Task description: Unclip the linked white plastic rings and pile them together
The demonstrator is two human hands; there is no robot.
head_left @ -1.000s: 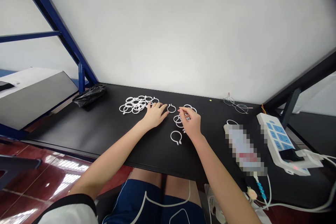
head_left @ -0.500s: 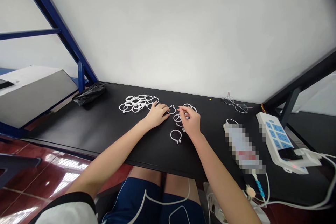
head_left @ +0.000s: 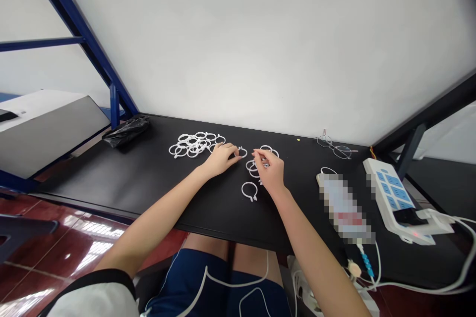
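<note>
White plastic rings lie on a black table [head_left: 148, 178]. A large pile of rings [head_left: 193, 144] sits at the back left. My left hand [head_left: 222, 157] rests beside that pile, and its fingertips pinch a single white ring [head_left: 242, 152]. My right hand [head_left: 270, 172] hovers over a smaller cluster of rings [head_left: 256, 164], with the thumb and forefinger closed on one of them. One more ring [head_left: 249, 191] lies alone nearer to me, just left of my right wrist.
A black plastic bag [head_left: 126, 130] lies at the table's far left corner. Wire-framed glasses [head_left: 334, 147] sit by the wall. A white power strip [head_left: 394, 200] with cables and a blurred flat item [head_left: 344, 208] occupy the right side. Blue steel frame bars [head_left: 89, 49] rise at left.
My left hand slid right from the big pile and closed its fingertips on the single ring. My right hand stayed over the small cluster.
</note>
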